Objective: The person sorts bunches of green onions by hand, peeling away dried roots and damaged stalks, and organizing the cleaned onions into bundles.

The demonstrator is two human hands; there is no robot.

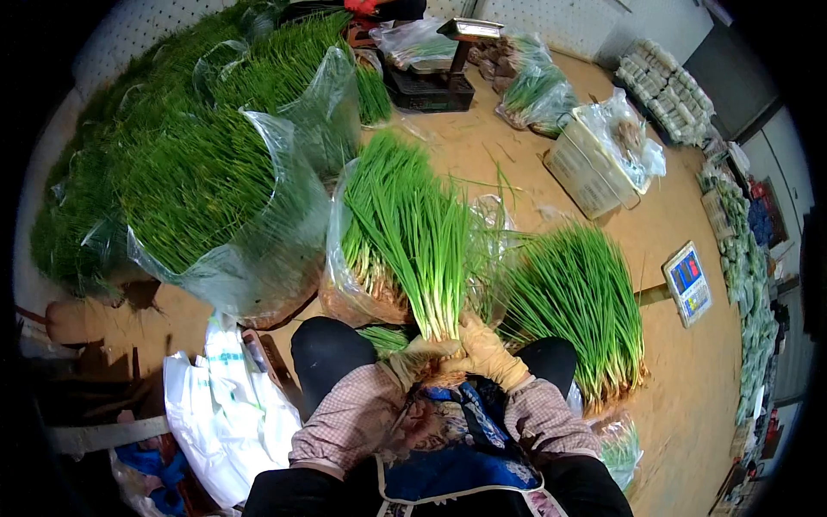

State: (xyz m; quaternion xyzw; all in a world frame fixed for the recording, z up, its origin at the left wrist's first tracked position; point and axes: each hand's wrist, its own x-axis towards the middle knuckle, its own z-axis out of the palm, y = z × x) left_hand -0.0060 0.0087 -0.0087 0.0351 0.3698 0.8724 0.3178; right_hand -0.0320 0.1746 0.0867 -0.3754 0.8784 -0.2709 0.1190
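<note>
A bunch of scallions (435,276) stands in front of my body, white stems downward and green tops fanned away from me. My gloved left hand (415,358) is closed round its lower stems from the left. From the other side my gloved right hand (489,351) grips the same bunch near the roots. Brown roots show below my fingers, and some fingertips are hidden. Just behind is an open clear bag (338,284) of scallions. A larger pile of scallions (577,310) lies right of my right hand, roots toward me.
Large clear bags packed with greens (198,181) crowd the left. A black scale (431,86) stands at the back, near a white crate (590,164). A device with a coloured panel (687,283) lies at right. White plastic bags (226,405) hang by my left leg.
</note>
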